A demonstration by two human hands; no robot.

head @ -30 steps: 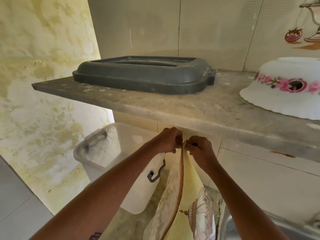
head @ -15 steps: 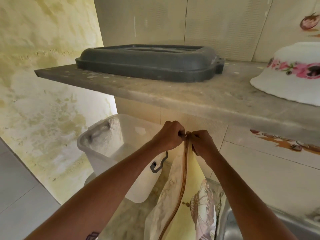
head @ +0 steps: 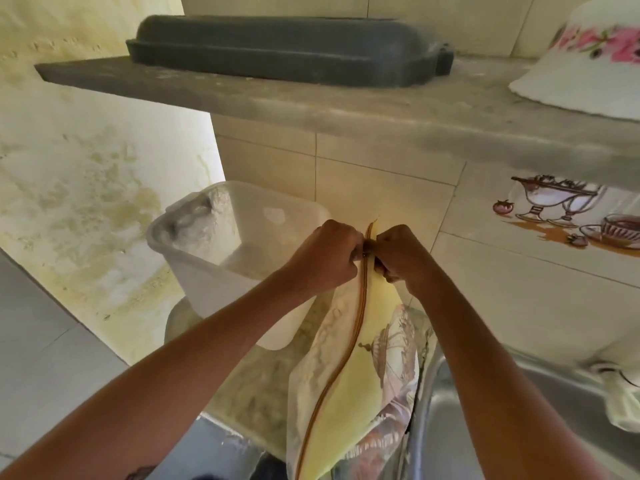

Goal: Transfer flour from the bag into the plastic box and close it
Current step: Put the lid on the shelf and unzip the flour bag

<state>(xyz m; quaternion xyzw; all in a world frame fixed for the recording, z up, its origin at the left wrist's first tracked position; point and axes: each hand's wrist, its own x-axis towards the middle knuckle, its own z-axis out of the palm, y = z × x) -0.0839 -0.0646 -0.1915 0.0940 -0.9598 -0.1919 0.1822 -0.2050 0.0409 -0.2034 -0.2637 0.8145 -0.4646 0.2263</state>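
Beside the flour-dusted plastic box (head: 239, 244) (lid off), both hands' grip pinches the zipped bag (head: 360, 368) top.

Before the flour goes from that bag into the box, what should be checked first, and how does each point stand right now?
1. Both hands on the bag top: ok, left hand and right hand pinch it at the zip.
2. Bag open: not ok, zip looks closed below the hands.
3. Box uncovered: ok, lid lies on the shelf.
4. Box beside the bag: ok.
5. Box steady: cannot tell, its base is hidden.
6. Flour in bag: cannot tell.
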